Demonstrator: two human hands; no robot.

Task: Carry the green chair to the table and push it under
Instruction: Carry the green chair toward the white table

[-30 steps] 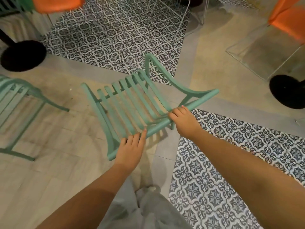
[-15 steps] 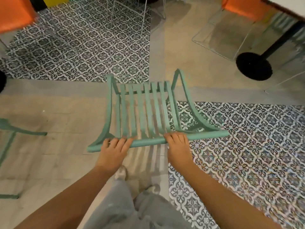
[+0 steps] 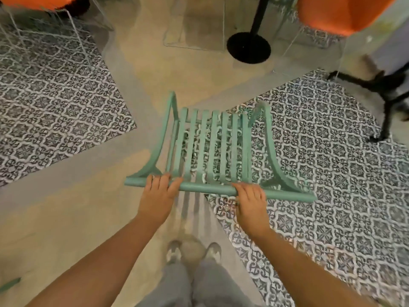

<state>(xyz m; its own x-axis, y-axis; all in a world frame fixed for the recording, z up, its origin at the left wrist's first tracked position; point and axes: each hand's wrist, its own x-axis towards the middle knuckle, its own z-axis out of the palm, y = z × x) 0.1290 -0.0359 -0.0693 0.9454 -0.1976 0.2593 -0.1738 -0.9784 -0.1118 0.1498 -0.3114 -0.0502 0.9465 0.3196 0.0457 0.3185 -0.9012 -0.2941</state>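
The green chair (image 3: 212, 149), with a slatted back and seat, hangs in front of me above the floor, its top rail nearest me. My left hand (image 3: 158, 196) is closed over the left part of that rail. My right hand (image 3: 251, 201) is closed over the rail further right. The chair's legs are hidden below the seat. Ahead stands a black round table base (image 3: 249, 47) with its post rising out of view; the tabletop is not visible.
Orange chairs on thin wire legs stand at the top left (image 3: 33, 2) and top right (image 3: 338, 12). A black spidery base (image 3: 389, 89) lies at the right edge. Patterned tile patches flank a plain floor strip. My grey trousers and shoes (image 3: 192, 253) show below.
My view has turned right while I carry the chair: the second green chair at the left has left the view, and the black table base has moved to the upper middle, straight ahead. Both hands keep their hold.
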